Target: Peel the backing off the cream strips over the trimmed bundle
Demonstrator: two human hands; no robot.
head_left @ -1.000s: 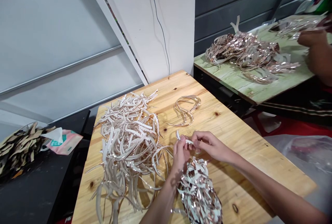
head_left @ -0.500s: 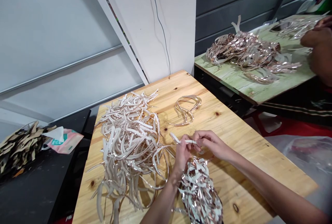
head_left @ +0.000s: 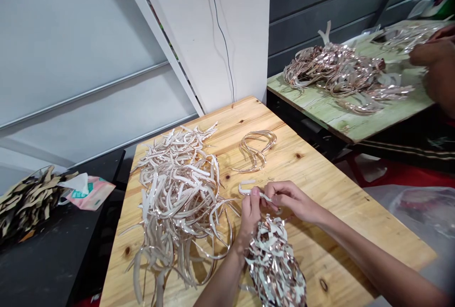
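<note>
Between both hands runs a narrow white strip [head_left: 248,183], its free end curling out to the left. My left hand [head_left: 251,210] pinches it with thumb and fingers. Close beside it, my right hand [head_left: 287,198] is closed on the strip's other part; its fingertips are partly hidden. Just below the hands lies a bundle knotted with many short, shiny rose-and-white strips [head_left: 275,262]. Left of my hands spreads a large tangled heap of long white and rose strips [head_left: 181,193]. A few loose strips [head_left: 254,150] lie curled beyond the hands.
The wooden table [head_left: 341,250] carries all this. A black surface at left holds a pink tissue pack [head_left: 92,193] and dark strips [head_left: 28,203]. At right, a green table [head_left: 355,129] bears another shiny heap [head_left: 341,72] near another person's hands [head_left: 433,51]. A plastic bag [head_left: 423,217] sits below.
The strip's free end now curls back into a hook, and my left thumb stands more upright on it. Both hands stay close together in nearly the same place.
</note>
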